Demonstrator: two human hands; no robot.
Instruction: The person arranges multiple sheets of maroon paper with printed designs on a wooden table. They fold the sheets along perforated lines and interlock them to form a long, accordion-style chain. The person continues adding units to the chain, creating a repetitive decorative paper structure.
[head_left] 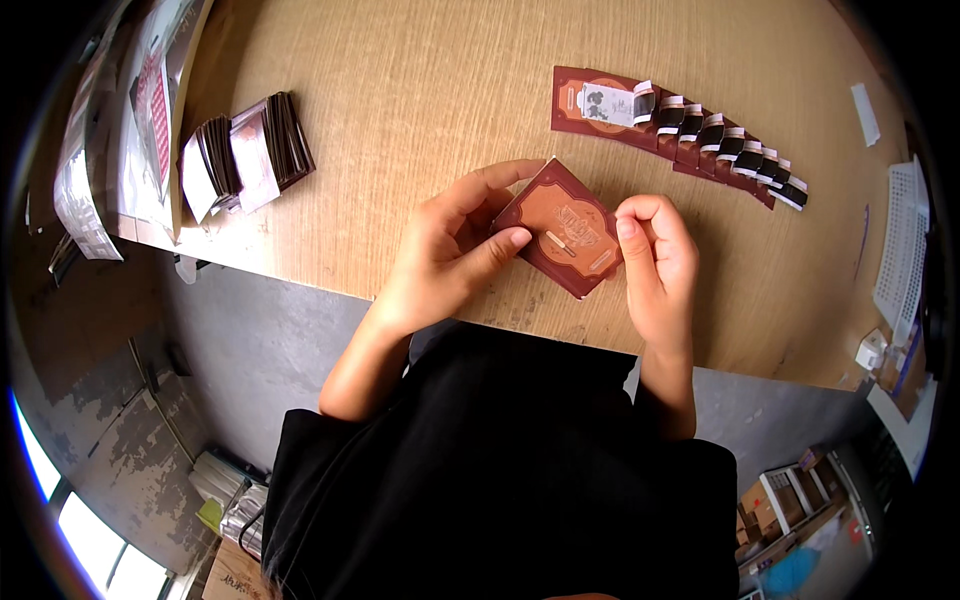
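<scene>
A dark red card (pixel 583 262) with an orange printed panel is held tilted just above the near part of the table. My left hand (pixel 445 250) grips its left side, the thumb lying on the front face and the fingers behind. At the card's right edge, my right hand (pixel 662 255) pinches with thumb and forefinger. I cannot tell whether the card is a single sheet or folded. Farther right, an overlapping row of similar red cards (pixel 570 120) fans across the table, several with small black-and-white pieces (pixel 712 134) on them.
Two bundles of upright cards (pixel 255 165) stand at the left on the wooden table (pixel 400 90). Plastic-wrapped sheets (pixel 150 130) lie along the left edge. A white perforated tray (pixel 897 240) and a white strip (pixel 865 115) are at the right. Shelving with boxes (pixel 785 500) is below right.
</scene>
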